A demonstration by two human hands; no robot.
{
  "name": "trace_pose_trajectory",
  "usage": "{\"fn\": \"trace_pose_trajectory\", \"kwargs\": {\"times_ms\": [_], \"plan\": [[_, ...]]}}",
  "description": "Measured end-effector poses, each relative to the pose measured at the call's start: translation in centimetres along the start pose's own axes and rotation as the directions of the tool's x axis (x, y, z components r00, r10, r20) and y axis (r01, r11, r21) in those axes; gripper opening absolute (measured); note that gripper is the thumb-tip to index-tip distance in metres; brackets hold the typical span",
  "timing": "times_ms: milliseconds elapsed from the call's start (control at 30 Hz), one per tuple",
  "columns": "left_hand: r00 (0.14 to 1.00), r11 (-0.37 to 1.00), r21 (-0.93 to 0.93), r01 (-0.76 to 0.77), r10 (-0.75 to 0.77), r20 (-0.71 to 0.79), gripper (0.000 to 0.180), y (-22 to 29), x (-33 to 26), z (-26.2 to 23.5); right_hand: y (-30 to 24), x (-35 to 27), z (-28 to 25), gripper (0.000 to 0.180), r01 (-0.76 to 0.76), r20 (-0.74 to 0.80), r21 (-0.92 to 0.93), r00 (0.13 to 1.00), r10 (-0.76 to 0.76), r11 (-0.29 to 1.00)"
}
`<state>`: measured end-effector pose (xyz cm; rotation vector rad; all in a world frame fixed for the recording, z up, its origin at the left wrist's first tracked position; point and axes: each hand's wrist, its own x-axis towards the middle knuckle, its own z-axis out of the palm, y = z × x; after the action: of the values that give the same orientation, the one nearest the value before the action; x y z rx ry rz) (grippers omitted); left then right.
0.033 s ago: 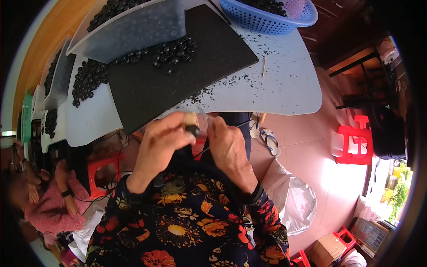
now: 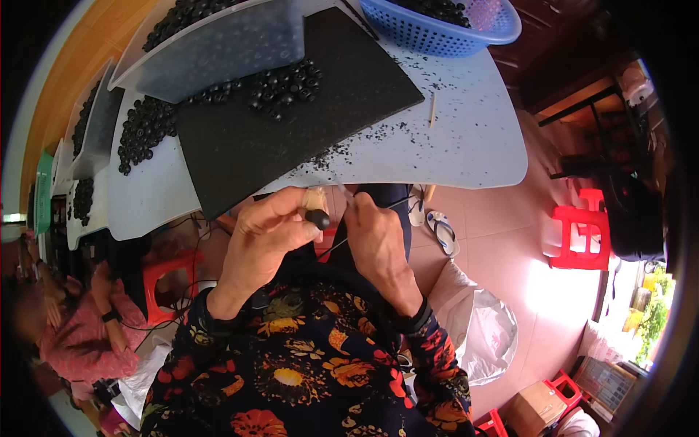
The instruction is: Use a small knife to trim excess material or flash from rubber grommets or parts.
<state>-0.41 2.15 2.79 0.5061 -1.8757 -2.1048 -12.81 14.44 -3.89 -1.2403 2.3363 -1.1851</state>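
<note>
In front of the table edge, my left hand point(image 2: 261, 234) is closed, pinching a small black rounded piece point(image 2: 317, 218) between thumb and fingers. A tan wrapping point(image 2: 314, 197) covers a fingertip just beyond that piece. Close by on the right, my right hand point(image 2: 375, 237) is closed around a thin, pale blade point(image 2: 343, 189), its tip pointing up toward the table. The blade's handle is mostly hidden in the fist. A small gap separates the blade from the black piece. Similar black pieces point(image 2: 287, 89) lie heaped on a dark mat point(image 2: 313, 138) beyond my hands.
Black crumbs dot the pale table point(image 2: 480, 146), where a thin stick point(image 2: 432, 109) lies. A clear bin point(image 2: 218, 65) and a blue basket point(image 2: 437, 36) stand at the back. Red stools point(image 2: 579, 237), sandals point(image 2: 443, 231) and a white sack point(image 2: 491, 328) are on the floor. Another person point(image 2: 95, 331) sits left.
The black piece in my left hand has turned a little and shows more clearly. My right hand and its blade have shifted slightly right, away from it.
</note>
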Motion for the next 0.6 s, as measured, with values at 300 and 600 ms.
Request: {"fn": "trace_pose_trajectory", "kwargs": {"times_ms": [300,600], "plan": [[0.995,0.945,-0.327,-0.003,0.035,0.09,0.015,-1.9,1.3,-0.6,-1.8,-0.7,0.1,0.022,-0.111,0.051,0.626,0.993,0.102,0.772],[0.998,0.944,-0.322,0.068,-0.059,0.038,0.025,-1.4,0.8,-0.8,-5.4,1.1,-2.0,0.02,0.093,-0.043,0.527,0.996,-0.083,0.844]]}}
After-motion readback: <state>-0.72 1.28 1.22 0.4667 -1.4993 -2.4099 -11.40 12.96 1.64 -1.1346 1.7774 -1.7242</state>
